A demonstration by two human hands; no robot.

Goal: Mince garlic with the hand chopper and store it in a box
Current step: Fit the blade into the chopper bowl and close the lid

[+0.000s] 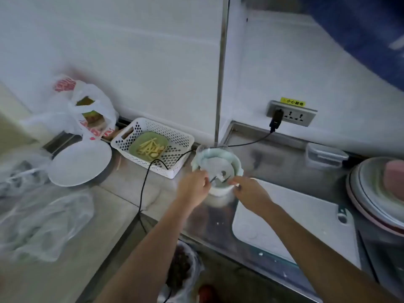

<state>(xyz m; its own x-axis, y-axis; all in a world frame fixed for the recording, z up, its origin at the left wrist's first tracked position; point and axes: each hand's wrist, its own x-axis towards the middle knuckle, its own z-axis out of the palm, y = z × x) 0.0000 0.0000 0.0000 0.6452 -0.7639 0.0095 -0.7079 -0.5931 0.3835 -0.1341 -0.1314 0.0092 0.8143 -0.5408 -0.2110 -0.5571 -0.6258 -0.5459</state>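
Both hands work at the open chopper bowl (217, 169): left hand (193, 189) pinches its blade, right hand (249, 194) grip unclear; storage box (325, 155) waits at two o'clock

Other things on the kitchen counter

A white plate (79, 164) sits by plastic bags (85, 110). A white basket (153, 145) holds a green dish (148, 146) of yellow strips. A black cord (148, 178) runs to the wall socket (291, 113). Stacked plates (376, 193) sit at the right.
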